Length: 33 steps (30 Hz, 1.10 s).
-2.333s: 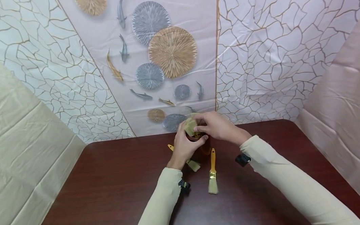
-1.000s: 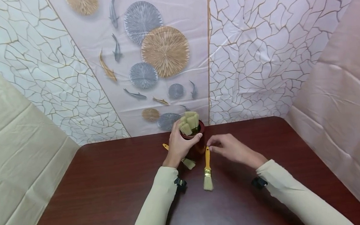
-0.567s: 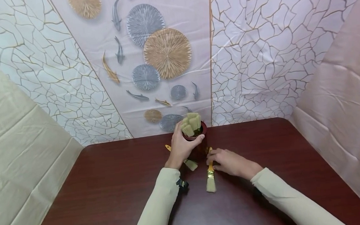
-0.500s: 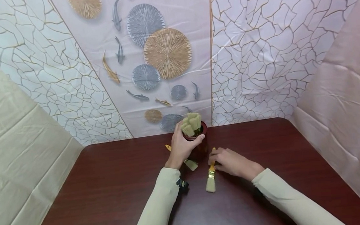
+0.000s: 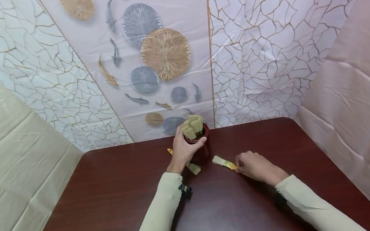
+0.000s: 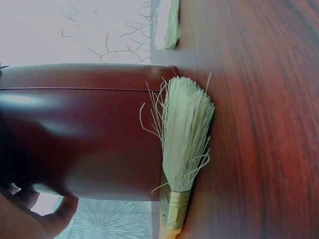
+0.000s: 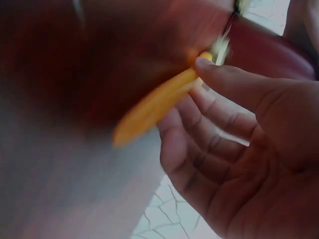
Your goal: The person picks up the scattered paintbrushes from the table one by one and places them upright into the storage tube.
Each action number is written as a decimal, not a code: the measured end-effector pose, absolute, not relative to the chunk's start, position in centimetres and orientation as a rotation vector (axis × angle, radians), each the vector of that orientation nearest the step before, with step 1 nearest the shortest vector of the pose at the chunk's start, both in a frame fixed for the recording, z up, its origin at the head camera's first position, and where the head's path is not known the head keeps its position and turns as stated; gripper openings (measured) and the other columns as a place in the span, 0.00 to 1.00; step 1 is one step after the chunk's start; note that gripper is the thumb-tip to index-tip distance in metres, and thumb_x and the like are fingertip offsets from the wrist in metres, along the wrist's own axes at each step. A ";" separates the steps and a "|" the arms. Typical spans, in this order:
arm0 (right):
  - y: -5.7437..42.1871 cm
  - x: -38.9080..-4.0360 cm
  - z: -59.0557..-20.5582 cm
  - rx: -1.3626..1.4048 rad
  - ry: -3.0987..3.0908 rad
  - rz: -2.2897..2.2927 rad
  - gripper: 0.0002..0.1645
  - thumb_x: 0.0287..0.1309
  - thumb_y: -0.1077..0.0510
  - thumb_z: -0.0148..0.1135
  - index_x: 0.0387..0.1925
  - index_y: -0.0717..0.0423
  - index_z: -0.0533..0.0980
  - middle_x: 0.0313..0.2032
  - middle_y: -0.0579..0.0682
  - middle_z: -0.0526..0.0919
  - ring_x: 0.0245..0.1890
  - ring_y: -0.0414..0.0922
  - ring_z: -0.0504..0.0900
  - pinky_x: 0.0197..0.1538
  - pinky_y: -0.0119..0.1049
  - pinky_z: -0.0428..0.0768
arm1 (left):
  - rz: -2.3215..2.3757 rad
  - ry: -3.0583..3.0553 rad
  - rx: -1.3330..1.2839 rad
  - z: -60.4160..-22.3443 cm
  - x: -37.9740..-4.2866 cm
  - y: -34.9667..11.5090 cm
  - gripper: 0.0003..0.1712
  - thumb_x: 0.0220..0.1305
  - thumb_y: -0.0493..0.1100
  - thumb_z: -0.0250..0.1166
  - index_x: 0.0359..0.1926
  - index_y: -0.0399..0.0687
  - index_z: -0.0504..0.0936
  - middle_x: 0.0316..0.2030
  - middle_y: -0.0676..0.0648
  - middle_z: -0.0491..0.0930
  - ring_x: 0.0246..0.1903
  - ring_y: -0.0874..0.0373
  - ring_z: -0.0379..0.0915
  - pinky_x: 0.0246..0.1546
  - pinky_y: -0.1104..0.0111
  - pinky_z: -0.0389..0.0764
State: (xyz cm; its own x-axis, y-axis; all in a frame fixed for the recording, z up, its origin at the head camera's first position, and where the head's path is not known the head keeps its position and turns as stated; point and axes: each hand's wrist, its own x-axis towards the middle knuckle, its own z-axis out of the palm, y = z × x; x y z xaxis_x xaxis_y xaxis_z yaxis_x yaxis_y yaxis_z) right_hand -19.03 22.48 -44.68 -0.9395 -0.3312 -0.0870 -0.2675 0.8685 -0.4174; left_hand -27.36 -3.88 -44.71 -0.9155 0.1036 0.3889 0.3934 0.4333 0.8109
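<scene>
My left hand (image 5: 183, 148) grips the rim and side of a dark red cup (image 5: 205, 132), its thumb along the near edge. Several paintbrushes (image 5: 194, 123) stand in the cup with their pale bristles up. In the right wrist view, my right hand (image 7: 234, 134) pinches a paintbrush by its yellow handle (image 7: 154, 107) between thumb and fingers. In the head view, that brush's bristles (image 5: 218, 160) point left toward the cup. Another paintbrush (image 6: 187, 132) lies on the table against the cup's base, its middle hidden in the head view by my left hand.
The dark red-brown wooden table (image 5: 113, 189) carries everything. Behind its far edge hangs a patterned cloth (image 5: 252, 73) with fish and round motifs. Plain beige cloth (image 5: 21, 166) closes off the left side, and similar cloth the right.
My right hand has left the cup, taken hold of the paintbrush on the table, and moved right with it, turning its bristles from toward me to the left. My left hand stays on the cup.
</scene>
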 end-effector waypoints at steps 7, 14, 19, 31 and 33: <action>22.0 -19.5 -44.6 -0.297 2.837 -0.768 0.13 0.66 0.53 0.73 0.28 0.54 0.80 0.22 0.45 0.76 0.19 0.40 0.73 0.24 0.33 0.71 | -1.467 -2.389 -0.439 -44.5 -27.7 -4.4 0.54 0.55 0.69 0.77 0.78 0.63 0.66 0.72 0.57 0.68 0.66 0.53 0.72 0.65 0.48 0.76; 21.1 -20.4 -44.7 -0.237 2.827 -0.825 0.25 0.66 0.53 0.73 0.18 0.51 0.71 0.15 0.41 0.59 0.15 0.38 0.61 0.23 0.32 0.60 | -1.479 -2.410 -0.434 -44.6 -27.6 -4.3 0.55 0.55 0.68 0.77 0.79 0.62 0.65 0.73 0.56 0.67 0.66 0.52 0.72 0.65 0.49 0.76; 20.0 -20.6 -45.1 -0.172 2.792 -0.811 0.34 0.64 0.52 0.75 0.12 0.47 0.63 0.12 0.41 0.56 0.13 0.38 0.57 0.20 0.30 0.57 | -1.485 -2.408 -0.441 -44.5 -27.4 -4.1 0.55 0.55 0.68 0.77 0.79 0.62 0.65 0.74 0.56 0.67 0.65 0.52 0.73 0.64 0.50 0.76; 19.1 -20.5 -45.3 -0.086 2.706 -0.919 0.24 0.63 0.57 0.76 0.18 0.55 0.72 0.15 0.50 0.76 0.13 0.43 0.79 0.20 0.33 0.78 | -1.460 -2.419 -0.413 -44.4 -27.3 -3.9 0.55 0.54 0.68 0.78 0.79 0.61 0.66 0.73 0.55 0.68 0.66 0.51 0.72 0.65 0.49 0.75; 19.3 -20.5 -45.0 -0.103 2.708 -0.944 0.20 0.64 0.56 0.75 0.24 0.56 0.73 0.18 0.52 0.78 0.14 0.44 0.81 0.22 0.35 0.80 | -1.461 -2.423 -0.414 -44.4 -27.3 -3.9 0.55 0.54 0.68 0.78 0.79 0.61 0.66 0.73 0.54 0.69 0.67 0.50 0.72 0.65 0.48 0.75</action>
